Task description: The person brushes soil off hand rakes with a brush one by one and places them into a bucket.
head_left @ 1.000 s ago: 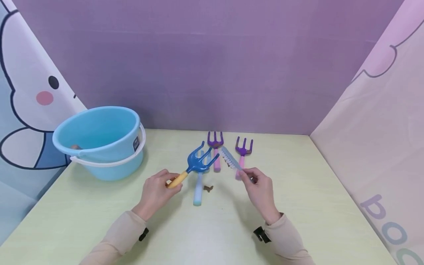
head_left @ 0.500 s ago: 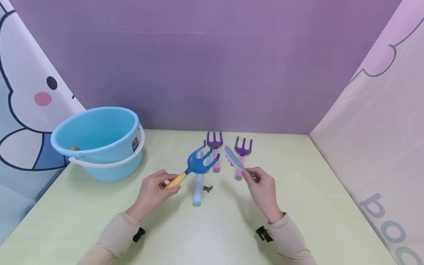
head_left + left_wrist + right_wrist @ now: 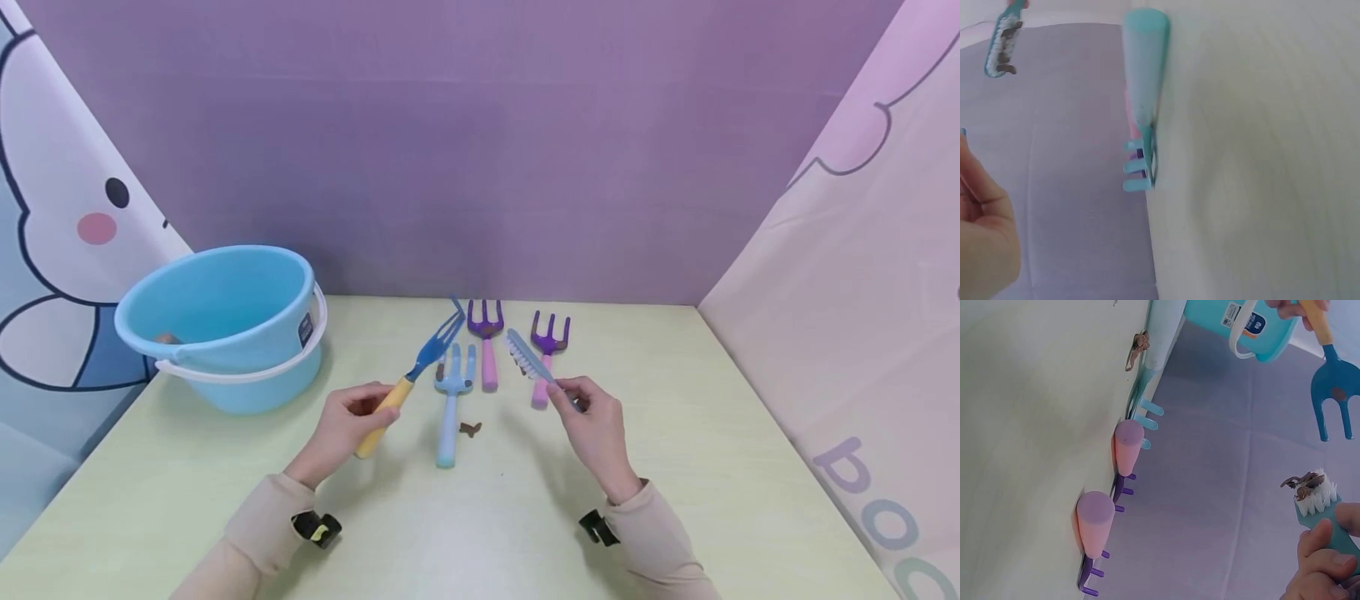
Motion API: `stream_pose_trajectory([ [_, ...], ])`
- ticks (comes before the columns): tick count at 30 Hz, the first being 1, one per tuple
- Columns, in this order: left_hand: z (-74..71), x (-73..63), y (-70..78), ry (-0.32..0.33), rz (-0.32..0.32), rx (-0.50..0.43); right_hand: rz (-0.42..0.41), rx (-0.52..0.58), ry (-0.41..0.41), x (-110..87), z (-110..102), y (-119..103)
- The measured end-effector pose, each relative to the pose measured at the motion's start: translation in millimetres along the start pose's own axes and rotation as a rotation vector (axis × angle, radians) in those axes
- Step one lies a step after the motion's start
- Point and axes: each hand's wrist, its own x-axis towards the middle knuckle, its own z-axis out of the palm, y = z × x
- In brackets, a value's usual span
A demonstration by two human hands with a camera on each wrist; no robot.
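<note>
My left hand (image 3: 348, 425) grips the yellow handle of a blue hand fork (image 3: 431, 350), raised over the table with its head seen nearly edge-on. A brown patch marks its head (image 3: 1334, 375) in the right wrist view. My right hand (image 3: 592, 425) pinches the handle of a grey-blue brush (image 3: 527, 357); brown bits cling to its white bristles (image 3: 1319, 503). The brush and the fork are apart. Below them lies a light-blue hand fork (image 3: 448, 425) with brown spots on its head, a small brown clump (image 3: 470, 429) beside its handle.
Two purple hand forks with pink handles, one left (image 3: 489, 362) and one right (image 3: 550, 343), lie farther back with brown smears. A light-blue bucket (image 3: 247, 354) with a white handle stands at the table's left, something brown inside. A purple backdrop (image 3: 480, 167) closes off the back.
My left hand has turned the blue fork from face-on to edge-on and drawn it left, uncovering the light-blue fork's head. The brush shifted slightly right at first, then stayed nearly still.
</note>
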Motion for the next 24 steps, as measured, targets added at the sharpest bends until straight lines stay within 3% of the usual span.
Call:
stream_pose_trajectory([
  [4,0.4,0.4,2.1,-0.021,-0.014,-0.113,0.01,0.016,-0.004,0.2,1.1,-0.3],
  [11,3.9,0.1,4.2,-0.134,-0.027,-0.331,0.025,0.056,-0.018,-0.4,2.8,-2.7],
  [18,10.8,-1.3,6.4,-0.175,-0.105,-0.465,0.026,0.083,-0.027,-1.8,3.7,-6.9],
  [24,15.9,-3.0,5.8,-0.228,-0.134,-0.58,0.029,0.105,-0.024,-4.0,3.6,-13.8],
])
